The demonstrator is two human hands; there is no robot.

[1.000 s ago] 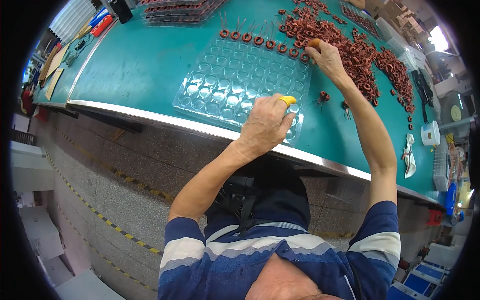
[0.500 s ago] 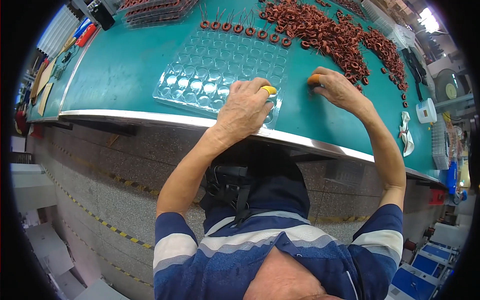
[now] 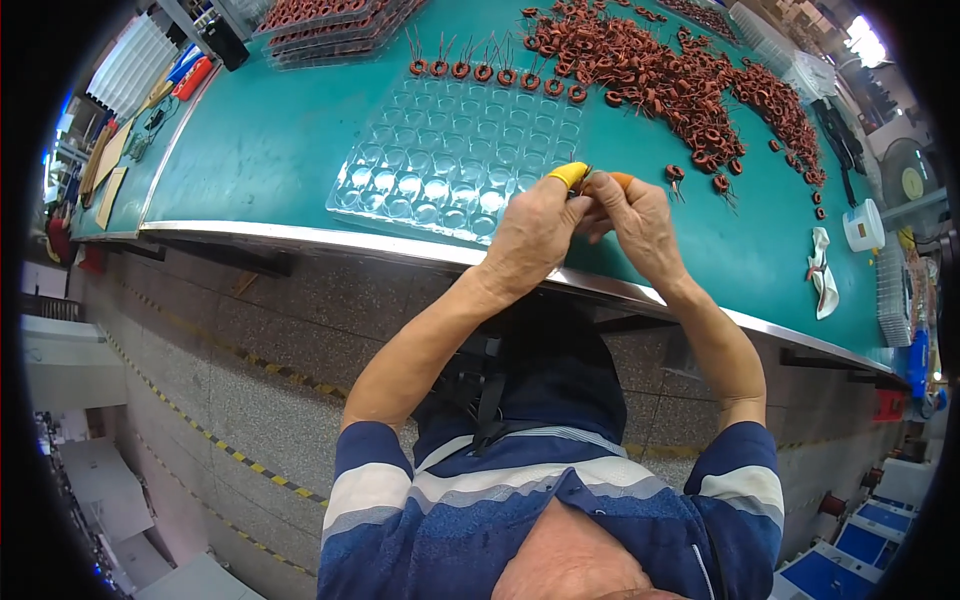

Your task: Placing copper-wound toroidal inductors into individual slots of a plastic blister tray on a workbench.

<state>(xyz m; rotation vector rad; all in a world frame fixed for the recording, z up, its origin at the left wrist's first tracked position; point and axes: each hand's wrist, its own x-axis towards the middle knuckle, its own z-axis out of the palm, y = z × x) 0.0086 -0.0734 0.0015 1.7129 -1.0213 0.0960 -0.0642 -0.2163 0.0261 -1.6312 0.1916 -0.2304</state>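
Note:
My left hand (image 3: 532,232) and my right hand (image 3: 637,222) meet over the near right corner of a clear plastic tray (image 3: 400,150) with round pockets. Their fingertips are pinched together, with a yellow cover on a left finger and an orange one on a right finger. Whatever they hold is mostly hidden behind the fingers. Along the tray's far edge stands a row of reddish-brown wire-wound ring coils (image 3: 507,77), leads pointing up. The tray's other pockets look bare. Two loose coils (image 3: 675,173) lie just beyond my right hand.
A large heap of ring coils (image 3: 640,70) spreads over the far right of the green table (image 3: 270,150). Stacked filled trays (image 3: 340,30) stand at the far left. On the right are a white tub (image 3: 863,226) and a white cloth (image 3: 822,275). A metal edge (image 3: 330,238) borders the table.
My right hand has come left from beside the heap to meet my left hand. The left hand has lifted off the tray, its fingers now pinched. The whole view has shifted slightly.

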